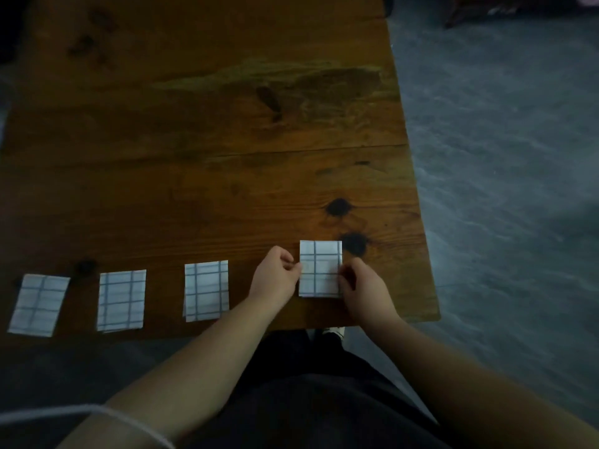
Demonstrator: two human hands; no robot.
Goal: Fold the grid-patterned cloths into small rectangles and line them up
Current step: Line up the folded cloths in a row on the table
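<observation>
**Fourth fold held near the table's right corner**

Dark clothing (324, 400) is seen nearest, below the table edge. The rightmost cloth (320, 268), folded small, is pinched at its left edge by the curled fingers of the left hand (275, 273) and at its right edge by the right hand (363, 286). To its left, the third cloth (206, 290), second cloth (121, 299) and far-left cloth (39, 304) are laid folded in a row, apart, along the near edge of the wooden table (227, 124). Grey floor (502, 157) is seen to the right

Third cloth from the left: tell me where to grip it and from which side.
Probably pinch the third cloth at its near short edge, coming from the front of the table. It lies flat, so only edges give a hold, and layers peek out at the near left corner, so a pinch there should keep the fold together.
</observation>
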